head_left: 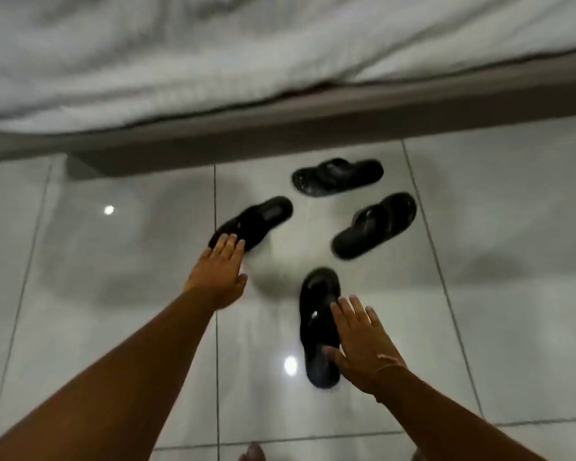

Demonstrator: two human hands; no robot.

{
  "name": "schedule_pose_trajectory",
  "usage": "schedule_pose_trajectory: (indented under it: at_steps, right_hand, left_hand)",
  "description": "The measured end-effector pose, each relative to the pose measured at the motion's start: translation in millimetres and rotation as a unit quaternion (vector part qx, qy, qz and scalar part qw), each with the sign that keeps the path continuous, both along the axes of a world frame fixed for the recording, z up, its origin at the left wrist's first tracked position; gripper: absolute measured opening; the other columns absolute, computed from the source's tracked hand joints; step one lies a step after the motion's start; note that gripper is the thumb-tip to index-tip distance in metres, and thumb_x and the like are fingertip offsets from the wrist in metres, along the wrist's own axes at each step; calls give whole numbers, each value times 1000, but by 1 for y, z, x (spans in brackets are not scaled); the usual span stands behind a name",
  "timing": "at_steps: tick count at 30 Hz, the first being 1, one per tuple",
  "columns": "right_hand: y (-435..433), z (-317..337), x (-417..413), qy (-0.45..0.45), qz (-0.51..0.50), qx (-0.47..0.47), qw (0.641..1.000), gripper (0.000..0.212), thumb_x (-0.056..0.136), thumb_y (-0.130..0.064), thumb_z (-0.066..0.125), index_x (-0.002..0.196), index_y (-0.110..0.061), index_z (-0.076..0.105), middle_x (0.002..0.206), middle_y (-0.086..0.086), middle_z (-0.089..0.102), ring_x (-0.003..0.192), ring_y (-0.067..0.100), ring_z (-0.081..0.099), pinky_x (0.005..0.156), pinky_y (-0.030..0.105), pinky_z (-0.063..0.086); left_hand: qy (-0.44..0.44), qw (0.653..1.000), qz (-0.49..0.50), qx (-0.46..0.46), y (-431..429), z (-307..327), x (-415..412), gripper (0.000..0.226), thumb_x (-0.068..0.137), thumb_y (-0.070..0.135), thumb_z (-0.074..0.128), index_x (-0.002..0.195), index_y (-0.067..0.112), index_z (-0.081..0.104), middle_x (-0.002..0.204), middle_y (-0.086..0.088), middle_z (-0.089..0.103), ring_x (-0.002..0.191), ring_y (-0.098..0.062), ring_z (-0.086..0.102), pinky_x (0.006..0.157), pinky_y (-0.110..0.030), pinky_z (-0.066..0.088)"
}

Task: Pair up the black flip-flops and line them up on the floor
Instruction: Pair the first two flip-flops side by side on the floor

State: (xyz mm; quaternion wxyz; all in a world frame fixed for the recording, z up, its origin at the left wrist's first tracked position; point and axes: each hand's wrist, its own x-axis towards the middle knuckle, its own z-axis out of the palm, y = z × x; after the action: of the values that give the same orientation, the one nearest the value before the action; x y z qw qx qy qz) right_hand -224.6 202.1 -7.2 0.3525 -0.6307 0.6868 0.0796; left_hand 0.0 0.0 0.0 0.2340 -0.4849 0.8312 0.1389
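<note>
Four black flip-flops lie scattered on the glossy tiled floor [512, 261] in front of the bed [213, 61], none paired. The far flip-flop [338, 177] sits closest to the bed frame; the right flip-flop [374, 225] lies just nearer than it, angled. The left hand [218, 274] is spread flat, fingertips over the end of the left flip-flop [256, 221], hiding that end; whether they touch is unclear. The right hand [359, 341] is also spread, lying across the near flip-flop [318, 324], not gripping it. Motion blur softens both hands and the straps. Toes at the bottom edge are cut off.
</note>
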Motion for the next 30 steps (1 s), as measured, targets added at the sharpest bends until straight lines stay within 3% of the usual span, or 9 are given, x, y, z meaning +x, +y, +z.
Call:
schedule_pose_trajectory:
  at_steps: [7, 12, 15, 23, 25, 26, 28, 30]
  right_hand:
    - [21, -129, 41, 6, -8, 53, 999, 76, 96, -50, 35, 153, -16, -2, 163, 10, -3, 150, 29, -5, 122, 45, 4]
    - [35, -165, 70, 51, -16, 11, 999, 79, 94, -46, 42, 153, -17, -2, 162, 16, -10, 148, 36, -11, 118, 55, -6]
    - [35, -177, 75, 60, -6, -4, 998, 81, 94, -42, 46, 153, -17, -4, 161, 17, -10, 148, 37, -12, 117, 56, -8]
    - [-2, -170, 104, 35, -7, 35, 999, 85, 95, -37, 51, 152, -16, -8, 161, 17, -13, 147, 37, -14, 116, 56, -10]
    - [-18, -158, 107, 18, 3, 37, 999, 75, 95, -34, 50, 153, -18, 5, 162, 14, 4, 149, 35, 2, 120, 53, 2]
    - [-25, -150, 103, 13, 7, 21, 1000, 68, 93, -30, 52, 151, -19, 19, 159, 14, 22, 146, 35, 19, 119, 51, 15]
    - [-40, -132, 87, 1, -32, -74, 997, 52, 81, -18, 59, 132, -22, 54, 128, 11, 62, 116, 36, 55, 97, 44, 44]
    - [-59, -115, 63, 4, -135, -159, 978, 42, 74, -7, 54, 111, -22, 67, 98, 7, 72, 90, 34, 62, 77, 42, 49]
  left_hand:
    - [-16, 999, 29, 7, -35, -126, 8, 73, 96, 34, 44, 154, 13, 5, 164, -14, -1, 150, -31, -2, 120, -50, 13]
    - [-39, 988, 135, 57, -57, -155, -2, 76, 98, 33, 40, 153, 23, -11, 163, -11, -11, 149, -35, 0, 119, -53, 17]
    - [-39, 986, 151, 64, -61, -170, -9, 76, 97, 28, 40, 153, 26, -12, 163, -10, -14, 148, -39, 10, 114, -55, 26]
    - [-2, 985, 142, 102, -66, -164, -56, 70, 96, 29, 32, 153, 30, -8, 163, -11, -8, 147, -39, 15, 117, -52, 23]
    - [10, 984, 135, 115, -55, -157, -62, 72, 95, 32, 35, 153, 31, -7, 164, -9, -7, 147, -36, 17, 117, -52, 23]
    - [22, 985, 131, 109, -45, -153, -62, 72, 96, 35, 36, 153, 30, -6, 164, -9, -6, 147, -36, 19, 116, -52, 24]
    - [74, 988, 117, 61, -16, -142, -54, 71, 96, 35, 39, 154, 24, -1, 164, -12, -1, 145, -36, 22, 114, -53, 27]
    - [154, 982, 107, 16, 23, -134, -40, 71, 94, 30, 43, 154, 17, 8, 163, -16, 7, 144, -36, 23, 114, -53, 28]
